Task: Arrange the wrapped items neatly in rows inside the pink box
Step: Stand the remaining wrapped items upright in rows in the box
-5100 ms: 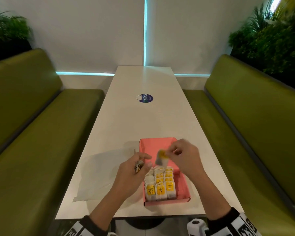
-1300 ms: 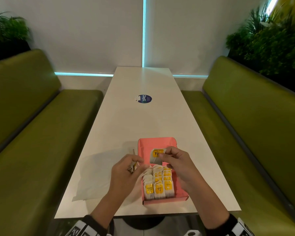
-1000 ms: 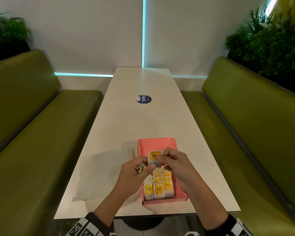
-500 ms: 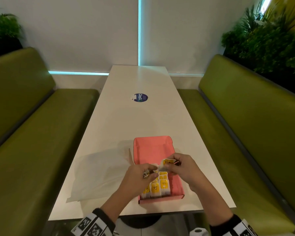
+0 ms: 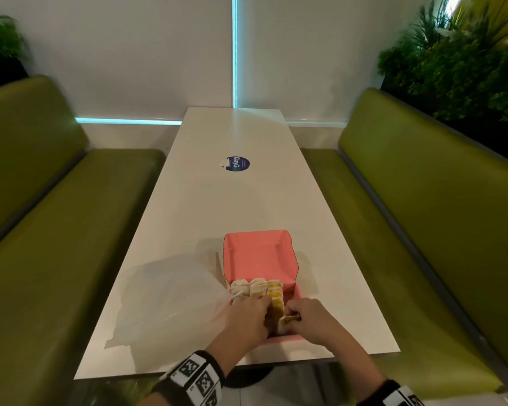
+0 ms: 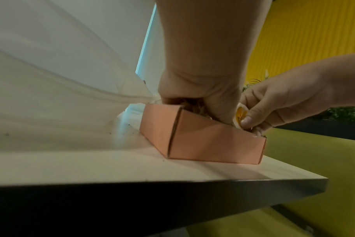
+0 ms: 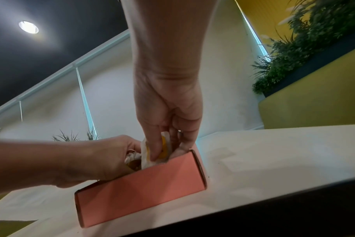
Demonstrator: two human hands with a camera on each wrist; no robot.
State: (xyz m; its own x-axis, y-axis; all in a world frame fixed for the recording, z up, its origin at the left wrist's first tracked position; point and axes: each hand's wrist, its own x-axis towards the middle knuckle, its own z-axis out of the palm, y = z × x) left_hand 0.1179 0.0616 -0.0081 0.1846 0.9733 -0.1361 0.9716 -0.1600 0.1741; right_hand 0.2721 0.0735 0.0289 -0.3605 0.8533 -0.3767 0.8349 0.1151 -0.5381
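The pink box lies near the table's front edge, its lid folded open away from me. Rows of white wrapped items with yellow labels fill its left and middle. My left hand reaches into the box, fingers curled over the packed rows. My right hand pinches one wrapped item between thumb and fingers at the box's near right corner. The same item sits partly below the box rim. What lies under my left palm is hidden.
A crumpled clear plastic bag lies on the white table left of the box. A round blue sticker is further up the table. Green benches flank both sides. The table's front edge is close to the box.
My right hand has brought the wrapped item down from above the lid to the box's near right corner. My left hand has moved into the box onto the rows. The head view has tilted down.
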